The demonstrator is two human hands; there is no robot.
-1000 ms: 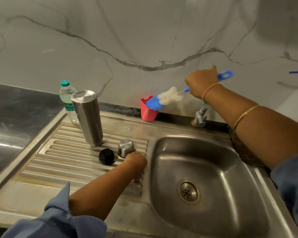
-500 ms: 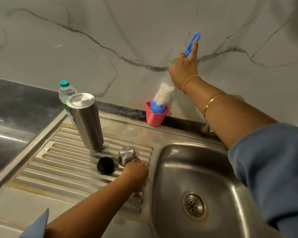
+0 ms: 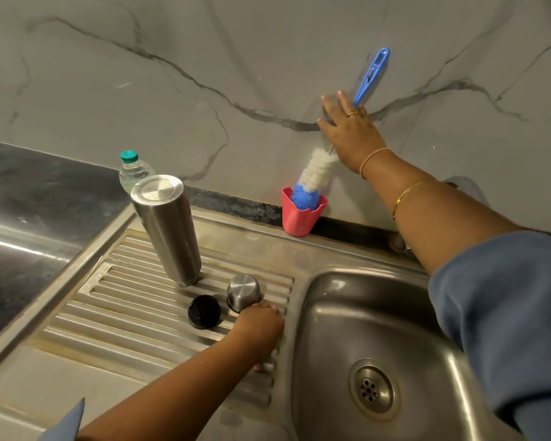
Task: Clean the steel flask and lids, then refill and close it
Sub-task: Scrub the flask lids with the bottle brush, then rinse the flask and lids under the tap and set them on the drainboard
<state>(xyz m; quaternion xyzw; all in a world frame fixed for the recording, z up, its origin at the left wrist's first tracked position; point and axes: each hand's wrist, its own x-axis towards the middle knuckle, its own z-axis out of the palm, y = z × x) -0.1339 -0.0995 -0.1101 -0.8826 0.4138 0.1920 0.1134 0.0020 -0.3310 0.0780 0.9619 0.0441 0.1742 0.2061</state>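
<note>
Your right grip (image 3: pixel 350 135) is up against the marble wall (image 3: pixel 172 90), fingers spread straight and clasping nothing. The bottle brush (image 3: pixel 318 170) passes behind it, and you cannot tell whether they touch. The brush's blue handle leans on the wall and its bristle head sits in the pink cup (image 3: pixel 301 218) on the sink's back ledge. Your left grip (image 3: pixel 258 326) rests on the ribbed drainboard (image 3: pixel 124 313) right at the lip of the basin (image 3: pixel 331 313), fingers curled down with nothing visibly held, knuckles just beside the steel lid (image 3: pixel 243 296). The black lid (image 3: pixel 203 311) lies just left of that, apart from it. The steel flask (image 3: pixel 167 230) stands upright at the back of the ribs, with a plastic bottle (image 3: pixel 134 173) behind it near the raised left edge. Bare ribs run along the front, and the basin opens to your right, down to its drain (image 3: pixel 369 389)
</note>
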